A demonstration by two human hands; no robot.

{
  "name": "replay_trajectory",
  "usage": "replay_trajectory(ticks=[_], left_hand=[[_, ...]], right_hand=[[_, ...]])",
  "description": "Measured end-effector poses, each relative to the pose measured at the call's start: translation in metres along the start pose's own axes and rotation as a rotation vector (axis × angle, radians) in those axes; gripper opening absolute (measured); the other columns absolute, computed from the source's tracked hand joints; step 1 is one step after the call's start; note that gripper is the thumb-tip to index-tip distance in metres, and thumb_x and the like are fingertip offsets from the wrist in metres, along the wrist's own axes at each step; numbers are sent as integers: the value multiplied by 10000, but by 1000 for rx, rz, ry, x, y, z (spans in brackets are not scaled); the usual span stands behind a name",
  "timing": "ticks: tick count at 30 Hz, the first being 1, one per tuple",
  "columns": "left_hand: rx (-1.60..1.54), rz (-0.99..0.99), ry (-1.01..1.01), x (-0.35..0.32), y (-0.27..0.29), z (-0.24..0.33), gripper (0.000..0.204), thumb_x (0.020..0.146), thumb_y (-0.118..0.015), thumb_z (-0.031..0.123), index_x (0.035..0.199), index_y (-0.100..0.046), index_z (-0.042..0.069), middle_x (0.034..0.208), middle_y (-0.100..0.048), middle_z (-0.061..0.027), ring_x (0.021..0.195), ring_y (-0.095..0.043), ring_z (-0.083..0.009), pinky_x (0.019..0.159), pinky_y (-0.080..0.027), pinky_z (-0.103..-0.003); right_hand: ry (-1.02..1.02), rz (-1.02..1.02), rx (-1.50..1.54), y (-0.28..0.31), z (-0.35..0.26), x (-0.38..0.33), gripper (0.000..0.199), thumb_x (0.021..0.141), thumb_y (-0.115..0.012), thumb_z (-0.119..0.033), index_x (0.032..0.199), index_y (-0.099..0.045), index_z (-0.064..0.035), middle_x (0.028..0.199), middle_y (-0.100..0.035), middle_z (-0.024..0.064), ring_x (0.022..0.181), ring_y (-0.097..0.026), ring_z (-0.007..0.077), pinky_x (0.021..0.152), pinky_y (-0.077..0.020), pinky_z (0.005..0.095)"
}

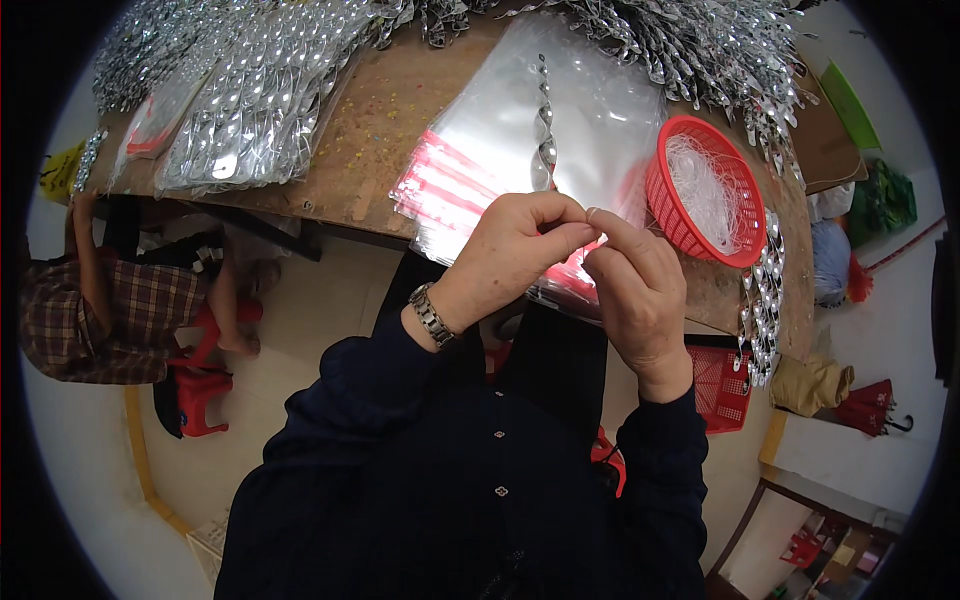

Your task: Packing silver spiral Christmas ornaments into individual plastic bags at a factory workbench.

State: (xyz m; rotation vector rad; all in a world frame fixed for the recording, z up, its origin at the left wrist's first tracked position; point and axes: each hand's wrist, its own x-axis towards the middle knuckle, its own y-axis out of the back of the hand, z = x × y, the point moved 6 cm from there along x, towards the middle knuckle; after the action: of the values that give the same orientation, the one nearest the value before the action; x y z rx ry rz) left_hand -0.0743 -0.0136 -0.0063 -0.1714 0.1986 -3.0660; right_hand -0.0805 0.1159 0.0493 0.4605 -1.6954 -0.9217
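Observation:
My left hand (512,245), with a metal-banded watch at the wrist, is closed in a pinch over the near edge of a stack of clear plastic bags (600,90). Right beside it, my right hand (640,290) pinches too, and the fingertips of both nearly meet. Whatever lies between them is too fine to make out. A single silver twisted spiral strip (545,115) stretches away over the bags; its near end reaches my left hand's fingers, which hide how it ends. Close to my right hand stands a red plastic basket (660,205) holding a tangle of clear thread (705,190).
Silver spiral strips lie heaped at the back right (690,60) of the wooden table (375,120), and bagged ones (260,110) at the left. More strips (765,300) hang over the right edge. Another person in a checked shirt (110,310) sits at the left near a red stool (203,395).

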Motion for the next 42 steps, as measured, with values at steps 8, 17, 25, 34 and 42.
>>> replay_trajectory(ticks=[8,17,25,34,42], left_hand=[[-15,-27,3,-1,-1,1,194,903,-594,145,890,-662,-35,702,-605,-9,661,-539,-67,612,-439,-224],[15,-60,-5,-3,1,2,170,893,-586,124,889,-668,-25,706,-603,-15,688,-551,-79,636,-447,-233],[53,-142,13,-4,-2,3,138,901,-591,99,931,-681,-1,795,-628,1,690,-544,-51,621,-443,-198],[71,-154,64,-4,0,-4,142,893,-604,113,918,-684,-2,786,-631,-1,680,-548,-50,609,-447,-195],[48,-90,44,-3,-1,-1,189,864,-593,154,869,-673,-18,695,-604,-15,658,-529,-71,609,-434,-241]], right_hand=[[-320,59,282,-3,7,-9,104,772,-654,39,850,-598,-2,1052,-611,135,807,-605,236,715,-484,325],[-505,84,509,-10,27,-16,53,843,-584,49,866,-560,8,977,-604,112,834,-572,168,741,-460,270],[-424,98,446,-7,24,-8,76,835,-584,63,874,-560,3,949,-606,106,840,-578,183,737,-464,277],[-395,93,467,-10,23,-6,72,824,-608,53,870,-577,6,933,-610,111,835,-582,196,730,-463,275],[-571,155,592,-13,31,-20,75,884,-567,38,954,-584,17,917,-589,55,810,-556,113,712,-453,234]])
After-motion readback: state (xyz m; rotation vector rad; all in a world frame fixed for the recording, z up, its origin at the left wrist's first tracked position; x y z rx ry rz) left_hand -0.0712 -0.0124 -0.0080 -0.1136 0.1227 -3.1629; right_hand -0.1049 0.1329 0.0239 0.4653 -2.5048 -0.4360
